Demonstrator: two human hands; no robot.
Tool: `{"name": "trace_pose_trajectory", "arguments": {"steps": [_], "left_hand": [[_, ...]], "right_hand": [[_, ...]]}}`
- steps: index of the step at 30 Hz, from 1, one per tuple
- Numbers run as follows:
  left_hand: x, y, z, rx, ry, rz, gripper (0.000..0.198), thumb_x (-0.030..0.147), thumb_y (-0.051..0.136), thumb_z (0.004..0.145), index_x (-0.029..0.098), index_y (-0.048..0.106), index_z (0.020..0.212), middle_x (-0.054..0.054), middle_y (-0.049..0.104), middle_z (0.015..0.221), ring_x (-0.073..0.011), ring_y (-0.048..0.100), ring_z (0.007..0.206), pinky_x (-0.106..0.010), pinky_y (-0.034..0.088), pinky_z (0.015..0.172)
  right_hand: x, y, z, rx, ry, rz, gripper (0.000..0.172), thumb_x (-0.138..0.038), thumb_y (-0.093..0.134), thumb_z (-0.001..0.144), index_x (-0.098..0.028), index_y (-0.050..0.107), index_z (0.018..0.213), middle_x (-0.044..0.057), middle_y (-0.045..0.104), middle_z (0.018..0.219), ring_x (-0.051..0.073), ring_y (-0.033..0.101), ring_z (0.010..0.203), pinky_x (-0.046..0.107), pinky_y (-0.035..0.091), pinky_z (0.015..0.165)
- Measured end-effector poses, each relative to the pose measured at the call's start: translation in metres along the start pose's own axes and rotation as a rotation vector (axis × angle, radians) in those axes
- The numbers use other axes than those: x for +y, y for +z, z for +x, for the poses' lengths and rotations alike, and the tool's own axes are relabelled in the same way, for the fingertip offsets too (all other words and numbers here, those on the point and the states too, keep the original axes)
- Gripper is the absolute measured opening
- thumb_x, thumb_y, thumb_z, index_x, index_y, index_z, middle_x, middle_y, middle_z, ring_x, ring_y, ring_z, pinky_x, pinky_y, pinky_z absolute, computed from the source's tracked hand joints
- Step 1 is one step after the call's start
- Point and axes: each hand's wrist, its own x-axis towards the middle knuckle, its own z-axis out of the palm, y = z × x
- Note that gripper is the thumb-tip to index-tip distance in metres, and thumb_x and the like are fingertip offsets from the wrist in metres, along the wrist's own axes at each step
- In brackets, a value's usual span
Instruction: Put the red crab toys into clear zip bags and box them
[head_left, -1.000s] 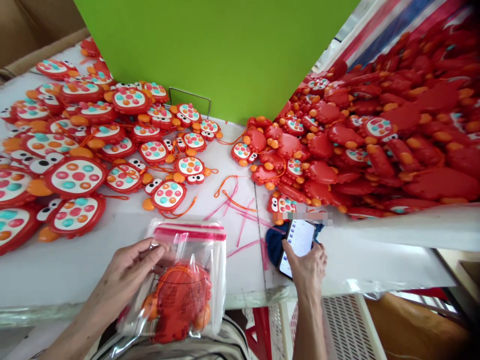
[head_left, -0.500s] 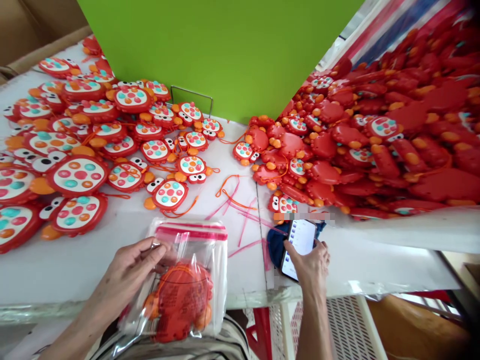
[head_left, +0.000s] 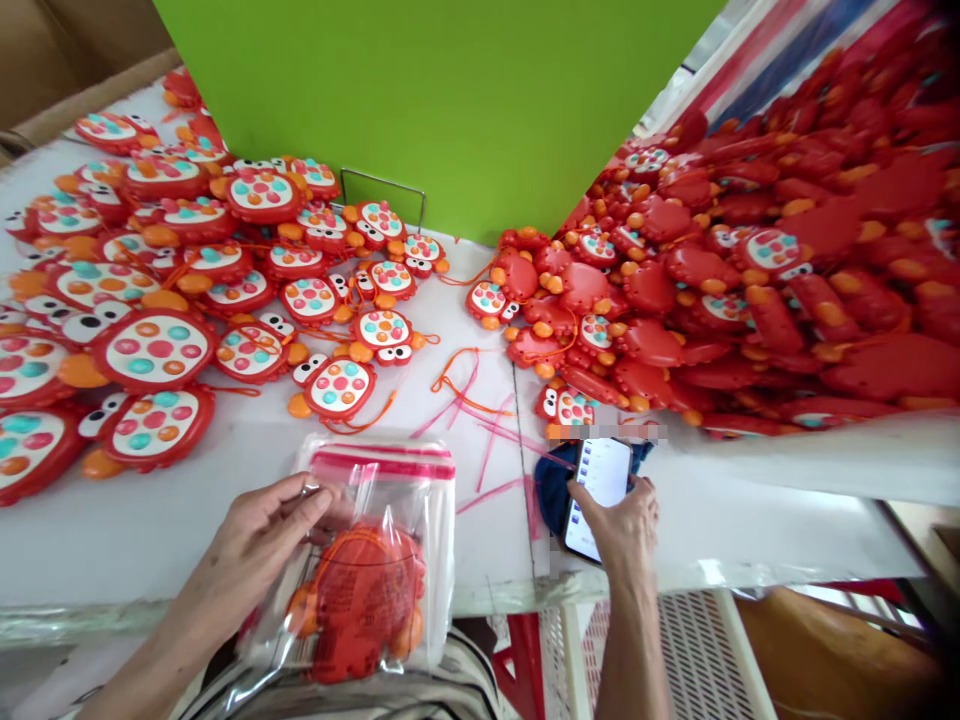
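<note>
Clear zip bag (head_left: 420,510), with a red toy (head_left: 367,600) inside, was over the desk's (head_left: 484,560) front edge, pinched between your left hand's (head_left: 274,535) thumb and fingers. Its dark print was too faint to read. Your right hand (head_left: 628,530) spanned a phone (head_left: 602,475) overlapping a blue cloth (head_left: 551,495); whether it gripped could not be told. Text on the screen was too small to read.

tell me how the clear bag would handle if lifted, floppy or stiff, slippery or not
The bag is probably floppy, since its thin, see-through film looks creased. It may feel slippery, judging by the shiny glints on it. The end away from the pink strip would likely hang heavier, as the red toy lies there.
</note>
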Motion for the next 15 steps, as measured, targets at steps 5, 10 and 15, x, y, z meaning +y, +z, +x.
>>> {"name": "trace_pose_trajectory", "arguments": {"steps": [5,10,15], "left_hand": [[0.0024,0.0012,-0.001,-0.006,0.003,-0.016,0.032,0.05,0.064,0.076,0.018,0.068,0.082,-0.006,0.074,0.08,-0.0219,0.069,0.072,-0.028,0.057,0.065],[0.0024,0.0017,0.0001,0.005,0.003,-0.011,0.033,0.049,0.065,0.075,0.017,0.069,0.084,-0.008,0.074,0.081,-0.0228,0.069,0.071,-0.03,0.057,0.065],[0.0006,0.0006,-0.0001,-0.016,0.007,0.005,0.033,0.05,0.063,0.077,0.018,0.068,0.084,-0.008,0.074,0.084,-0.0236,0.069,0.075,-0.031,0.057,0.068]], "right_hand": [[0.0003,-0.0008,-0.0022,-0.003,-0.022,-0.004,0.092,-0.057,0.058,0.058,-0.005,0.036,0.13,0.026,0.036,0.14,0.041,0.028,0.131,0.054,0.028,0.1],[-0.0007,-0.0008,-0.0023,0.019,-0.025,-0.007,0.093,-0.063,0.056,0.058,-0.006,0.039,0.129,0.026,0.038,0.14,0.041,0.029,0.13,0.054,0.027,0.101],[-0.0029,0.0008,-0.0015,0.039,-0.016,-0.017,0.093,-0.063,0.056,0.059,-0.006,0.038,0.13,0.027,0.035,0.141,0.042,0.028,0.131,0.057,0.026,0.1]]}}
